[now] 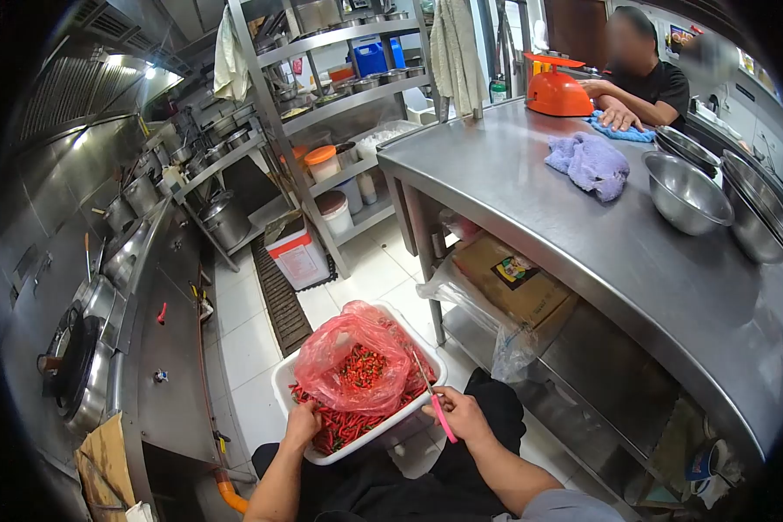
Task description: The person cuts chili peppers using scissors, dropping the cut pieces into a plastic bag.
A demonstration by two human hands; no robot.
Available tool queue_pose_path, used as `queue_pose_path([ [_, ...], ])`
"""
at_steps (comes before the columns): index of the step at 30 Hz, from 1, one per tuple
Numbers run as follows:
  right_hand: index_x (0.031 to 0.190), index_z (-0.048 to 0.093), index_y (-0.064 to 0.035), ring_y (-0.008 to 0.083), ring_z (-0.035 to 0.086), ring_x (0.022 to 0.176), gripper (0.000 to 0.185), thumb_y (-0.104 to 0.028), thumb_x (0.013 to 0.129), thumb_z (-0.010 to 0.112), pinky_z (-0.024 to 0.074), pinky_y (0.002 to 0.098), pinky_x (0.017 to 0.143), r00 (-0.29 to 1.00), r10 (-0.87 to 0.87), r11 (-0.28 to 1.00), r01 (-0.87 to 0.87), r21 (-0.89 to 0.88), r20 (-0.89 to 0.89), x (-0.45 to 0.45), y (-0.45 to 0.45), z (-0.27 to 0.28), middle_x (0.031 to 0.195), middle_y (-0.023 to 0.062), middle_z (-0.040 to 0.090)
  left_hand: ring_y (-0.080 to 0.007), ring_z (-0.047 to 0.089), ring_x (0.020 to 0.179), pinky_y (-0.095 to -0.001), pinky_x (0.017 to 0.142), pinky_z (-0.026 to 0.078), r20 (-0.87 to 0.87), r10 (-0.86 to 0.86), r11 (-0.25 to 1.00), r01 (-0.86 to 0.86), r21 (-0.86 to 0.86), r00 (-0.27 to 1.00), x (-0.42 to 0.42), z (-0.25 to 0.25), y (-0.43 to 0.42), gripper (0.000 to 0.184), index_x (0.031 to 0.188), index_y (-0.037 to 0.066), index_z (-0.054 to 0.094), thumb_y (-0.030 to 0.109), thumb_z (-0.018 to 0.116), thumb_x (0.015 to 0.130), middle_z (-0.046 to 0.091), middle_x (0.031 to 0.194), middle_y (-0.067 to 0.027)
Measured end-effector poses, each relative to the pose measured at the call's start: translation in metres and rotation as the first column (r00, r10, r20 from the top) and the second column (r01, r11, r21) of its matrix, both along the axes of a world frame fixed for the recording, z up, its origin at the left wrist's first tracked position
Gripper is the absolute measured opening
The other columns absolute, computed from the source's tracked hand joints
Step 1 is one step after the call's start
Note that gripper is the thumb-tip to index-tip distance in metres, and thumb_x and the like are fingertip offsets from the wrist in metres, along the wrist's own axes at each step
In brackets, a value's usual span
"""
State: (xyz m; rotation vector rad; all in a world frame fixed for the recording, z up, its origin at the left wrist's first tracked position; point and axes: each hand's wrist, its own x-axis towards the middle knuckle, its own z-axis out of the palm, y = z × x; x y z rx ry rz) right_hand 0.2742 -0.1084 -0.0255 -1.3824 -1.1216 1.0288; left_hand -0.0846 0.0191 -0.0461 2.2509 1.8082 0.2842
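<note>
A white plastic tub (280,380) sits low in front of my knees, with loose red chilies (344,428) in it. On top of them lies an open, crumpled red plastic bag (383,389) holding more small red chilies. My left hand (302,424) is at the tub's left side, fingers curled down among the chilies; what they pinch is too small to make out. In my right hand (463,416), at the tub's right rim, are scissors (442,416) with pink handles. Their blades point up and away over the bag's right edge.
A steel table (513,183) at the right carries an orange scale (558,91), a purple cloth (590,165) and steel bowls (689,193). A person (639,74) leans on its far end. Stoves (174,331) line the left; a shelf rack (348,109) stands ahead.
</note>
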Motion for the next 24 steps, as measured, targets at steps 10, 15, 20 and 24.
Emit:
queue_pose_path([
  [10, 0.116, 0.062, 0.0023, 0.0078, 0.059, 0.065, 0.050, -0.020, 0.076, 0.081, 0.0489, 0.0261, 0.061, 0.999, -0.027, 1.000, 0.027, 0.012, 0.040, -0.005, 0.003, 0.002, 0.076, 0.0037, 0.066, -0.0351, 0.065, 0.077, -0.0413, 0.069, 0.050, 0.294, -0.134, 0.981, 0.169, -0.097, 0.946, 0.019, 0.027, -0.024, 0.013, 0.088, 0.002, 0.064, 0.014, 0.062, 0.083, 0.065, 0.081, -0.0198],
  [15, 0.119, 0.056, 0.0057, 0.0083, 0.059, 0.064, 0.047, -0.008, 0.079, 0.076, 0.0482, 0.0228, 0.058, 0.982, -0.010, 1.000, 0.006, -0.021, -0.188, -0.010, 0.004, -0.001, 0.081, 0.0057, 0.065, -0.0209, 0.065, 0.071, -0.0339, 0.066, 0.051, 0.442, 0.027, 0.994, 0.021, -0.104, 0.896, 0.010, 0.024, -0.017, 0.016, 0.092, 0.002, 0.065, 0.017, 0.067, 0.086, 0.068, 0.078, -0.0115],
  [20, 0.124, 0.054, 0.0020, 0.0105, 0.062, 0.077, 0.054, -0.010, 0.077, 0.078, 0.0514, 0.0252, 0.069, 0.948, 0.130, 0.986, -0.154, -0.060, -0.290, -0.030, -0.003, 0.000, 0.090, 0.0058, 0.067, -0.0097, 0.061, 0.078, -0.0235, 0.066, 0.048, 0.752, 0.294, 0.932, -0.004, -0.362, 0.591, 0.031, 0.052, -0.027, 0.018, 0.106, -0.001, 0.064, 0.005, 0.062, 0.090, 0.067, 0.090, -0.0048],
  [24, 0.122, 0.056, 0.0017, 0.0111, 0.063, 0.080, 0.052, -0.014, 0.078, 0.079, 0.0513, 0.0268, 0.076, 0.902, 0.345, 0.925, -0.373, -0.067, -0.262, -0.068, -0.013, -0.007, 0.090, 0.0054, 0.066, -0.0128, 0.065, 0.080, -0.0241, 0.064, 0.049, 0.818, 0.304, 0.915, 0.088, -0.393, 0.488, 0.044, 0.059, -0.027, 0.019, 0.110, -0.001, 0.062, 0.003, 0.058, 0.091, 0.068, 0.091, -0.0069],
])
